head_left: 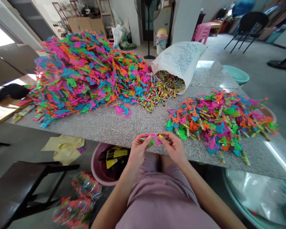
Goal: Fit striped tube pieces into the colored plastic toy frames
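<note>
My left hand (138, 150) is closed on a few flat plastic toy pieces (153, 140), pink and green, at the table's front edge. Opposite it, my right hand (174, 148) pinches small printed tubes (160, 136), yellow and red, whose tips meet the plastic pieces; how many lie in the palm is hidden. A large heap of loose plastic pieces (85, 73) in pink, orange, green and blue rises at the back left. Tubes (154, 98) spill from a white sack (181, 57) in the middle. To the right spreads a pile of plastic pieces joined with tubes (219, 117).
The speckled stone table (97, 124) runs across in front of me. Below it stand a pink basin (97, 171) with dark and yellow packets, bagged plastic pieces (73, 211), a brown chair (21, 187), and a teal tub (231, 190) at right. A fan stand (148, 35) is behind.
</note>
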`<move>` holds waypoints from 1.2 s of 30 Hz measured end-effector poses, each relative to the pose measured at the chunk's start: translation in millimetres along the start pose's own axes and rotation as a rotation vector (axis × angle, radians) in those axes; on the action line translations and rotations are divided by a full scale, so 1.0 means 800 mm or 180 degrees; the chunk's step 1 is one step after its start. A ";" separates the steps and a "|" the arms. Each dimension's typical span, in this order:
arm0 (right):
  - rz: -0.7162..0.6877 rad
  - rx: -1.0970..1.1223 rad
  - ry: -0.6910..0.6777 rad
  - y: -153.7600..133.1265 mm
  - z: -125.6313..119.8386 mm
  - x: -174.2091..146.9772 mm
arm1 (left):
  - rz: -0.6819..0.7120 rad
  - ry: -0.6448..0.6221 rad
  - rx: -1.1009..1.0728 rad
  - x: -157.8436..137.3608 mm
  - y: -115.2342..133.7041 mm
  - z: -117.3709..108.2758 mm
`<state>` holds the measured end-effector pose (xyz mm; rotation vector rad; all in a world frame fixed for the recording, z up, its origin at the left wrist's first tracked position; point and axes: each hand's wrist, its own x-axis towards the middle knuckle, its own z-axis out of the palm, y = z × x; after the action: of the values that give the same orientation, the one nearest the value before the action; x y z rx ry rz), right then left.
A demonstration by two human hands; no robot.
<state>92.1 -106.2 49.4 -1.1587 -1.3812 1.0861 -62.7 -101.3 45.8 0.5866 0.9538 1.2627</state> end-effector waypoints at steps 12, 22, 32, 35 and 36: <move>-0.0581 -0.0471 0.0134 -0.017 -0.021 -0.014 | 0.0197 -0.0430 0.0770 -0.014 0.002 0.011; -0.0685 -0.0975 0.0212 -0.015 -0.022 -0.028 | 0.0236 -0.0436 0.0640 -0.017 0.002 0.018; -0.0954 -0.1710 0.0136 0.010 -0.050 0.003 | 0.0112 -0.0526 0.1276 0.025 -0.011 0.003; -0.0866 -0.2713 0.0974 0.010 -0.106 0.041 | 0.0892 0.0364 0.2496 0.091 0.002 -0.025; -0.0784 -0.3102 0.1175 0.009 -0.122 0.052 | 0.1190 0.0776 0.2994 0.116 0.012 -0.037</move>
<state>187.6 -60.7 58.1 -1.6864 -1.7229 -0.0555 -90.9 -13.7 13.8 1.4104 1.7124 1.1730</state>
